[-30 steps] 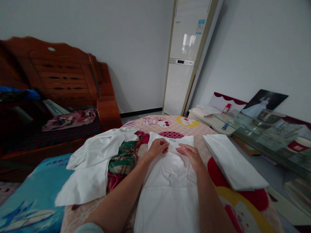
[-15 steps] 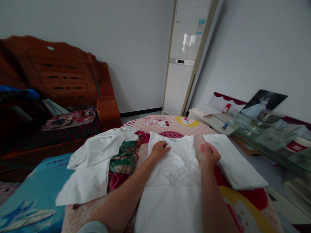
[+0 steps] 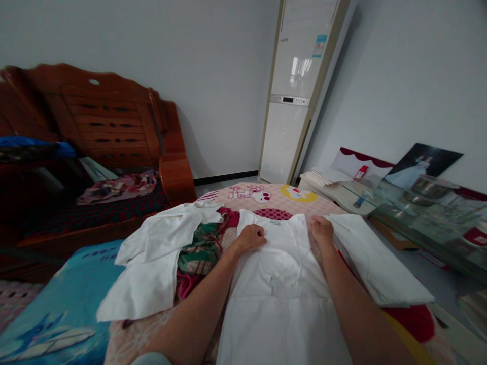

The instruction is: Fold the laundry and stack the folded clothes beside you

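Note:
A white garment (image 3: pixel 281 314) lies lengthwise between my forearms, its neckline with a small label at the far end. My left hand (image 3: pixel 251 238) rests on its upper left part, fingers curled in; whether cloth is pinched there is hard to see. At the garment's upper right edge is my right hand (image 3: pixel 321 229), its fingers bent closed; what they hold, if anything, is hidden. A folded white cloth (image 3: pixel 380 263) lies just right of my right hand. Left of my left forearm, another white garment (image 3: pixel 152 263) lies beside green plaid and dark red cloth (image 3: pixel 201 248).
Beneath the clothes is a pink patterned cover (image 3: pixel 300 203). A blue printed cushion (image 3: pixel 72 304) lies at the left, with a wooden bench (image 3: pixel 110 121) behind. A glass shelf (image 3: pixel 411 218) holding bowls stands at the right, and a tall white cabinet unit (image 3: pixel 285 137) at the back.
My right hand has moved left to the garment's upper right edge, and its fingers have closed. My left hand stays on the garment. The view has shifted slightly.

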Demonstrator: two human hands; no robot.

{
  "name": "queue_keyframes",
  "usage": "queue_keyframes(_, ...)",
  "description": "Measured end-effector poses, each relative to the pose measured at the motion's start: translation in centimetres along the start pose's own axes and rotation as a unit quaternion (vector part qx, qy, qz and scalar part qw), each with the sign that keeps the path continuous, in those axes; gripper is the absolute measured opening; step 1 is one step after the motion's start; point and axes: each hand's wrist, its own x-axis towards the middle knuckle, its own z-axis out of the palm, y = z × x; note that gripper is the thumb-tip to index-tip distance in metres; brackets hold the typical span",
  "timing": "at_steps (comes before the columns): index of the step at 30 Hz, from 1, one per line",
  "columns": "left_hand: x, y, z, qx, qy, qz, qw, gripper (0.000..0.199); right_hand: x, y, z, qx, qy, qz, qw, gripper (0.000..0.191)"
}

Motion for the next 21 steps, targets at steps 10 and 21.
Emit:
queue_keyframes(10,-0.1,-0.1,-0.2,0.006,-0.018,0.030,0.999,0.007,2.0,-1.2,1.5,-0.142,-0.097,-0.050,0.984,0.027)
queue_keyframes(21,0.1,0.1,0.2,0.017,0.021,0.011,1.000,0.014,2.0,-2.1,2.4,-0.288,-0.121,-0.075,0.947,0.028)
